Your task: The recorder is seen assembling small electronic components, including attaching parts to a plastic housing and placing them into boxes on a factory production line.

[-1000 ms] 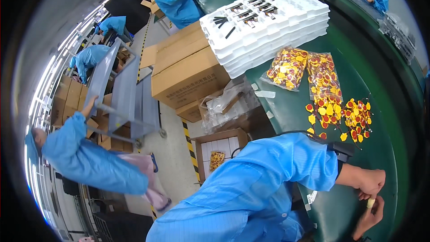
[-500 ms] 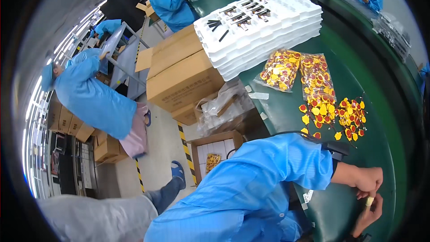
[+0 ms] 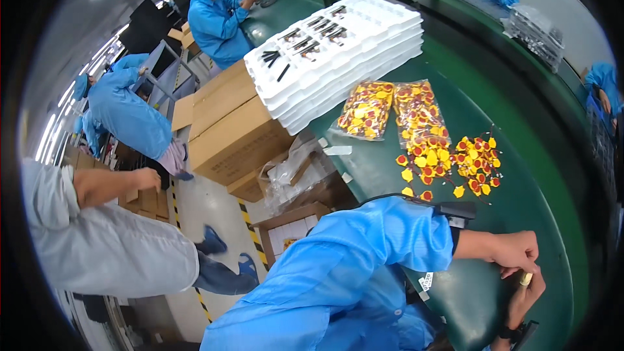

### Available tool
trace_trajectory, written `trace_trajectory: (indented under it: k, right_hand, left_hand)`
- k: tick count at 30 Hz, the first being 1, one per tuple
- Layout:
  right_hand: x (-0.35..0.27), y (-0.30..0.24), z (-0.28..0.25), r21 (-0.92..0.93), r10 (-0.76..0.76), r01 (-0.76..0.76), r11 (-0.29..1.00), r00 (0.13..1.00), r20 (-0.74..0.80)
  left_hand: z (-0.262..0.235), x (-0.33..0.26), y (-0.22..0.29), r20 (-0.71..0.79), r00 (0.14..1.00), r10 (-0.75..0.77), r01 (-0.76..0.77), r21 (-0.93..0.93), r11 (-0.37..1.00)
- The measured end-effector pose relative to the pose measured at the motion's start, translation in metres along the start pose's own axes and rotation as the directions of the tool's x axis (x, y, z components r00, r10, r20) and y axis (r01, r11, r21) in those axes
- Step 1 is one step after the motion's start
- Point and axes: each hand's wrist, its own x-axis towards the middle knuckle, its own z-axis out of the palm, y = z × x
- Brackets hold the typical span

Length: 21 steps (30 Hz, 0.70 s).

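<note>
My left hand [image 3: 517,250] comes in from the lower middle under a blue sleeve. Its fingers are pinched together just above my right hand; what is between them is hidden. My right hand [image 3: 532,294], with a dark band at the wrist, grips a small pale-yellow piece [image 3: 526,279] between thumb and fingers. Both hands meet over the green table [image 3: 481,292] at the lower right. Beyond my left forearm lies a loose heap of yellow and red disc-shaped parts with thin dark wires [image 3: 478,166].
Two clear bags of the yellow-red parts [image 3: 365,110] lie behind the heap. Stacked white trays [image 3: 351,58] carry small dark parts. Cardboard boxes [image 3: 227,127] stand left of the table. A grey-clothed person [image 3: 123,227] is close at left; blue-clad co-workers [image 3: 218,23] are farther off.
The view has shifted, so the table's contents appear farther left. My hands stay together around the yellow piece. At left, the grey-clothed person's arm has come into view.
</note>
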Motion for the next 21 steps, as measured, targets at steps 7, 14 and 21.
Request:
trace_trajectory:
  k: [7, 14, 21]
  right_hand:
    - [-0.002, -0.008, -0.004, 0.008, 0.014, -0.014, 1.000, 1.000, -0.025]
    - [-0.001, -0.009, -0.002, 0.046, 0.032, -0.031, 0.998, 0.999, -0.012]
    - [0.007, -0.020, 0.000, -0.039, -0.056, 0.054, 0.998, 0.998, -0.039]
  left_hand:
    - [0.004, 0.003, -0.001, 0.004, 0.999, -0.042, 0.042, 0.015, 0.999]
    - [0.011, -0.001, 0.010, 0.017, 0.987, -0.157, 0.155, 0.094, 0.983]
    - [0.016, 0.000, -0.015, 0.131, 0.970, 0.204, -0.238, 0.365, 0.900]
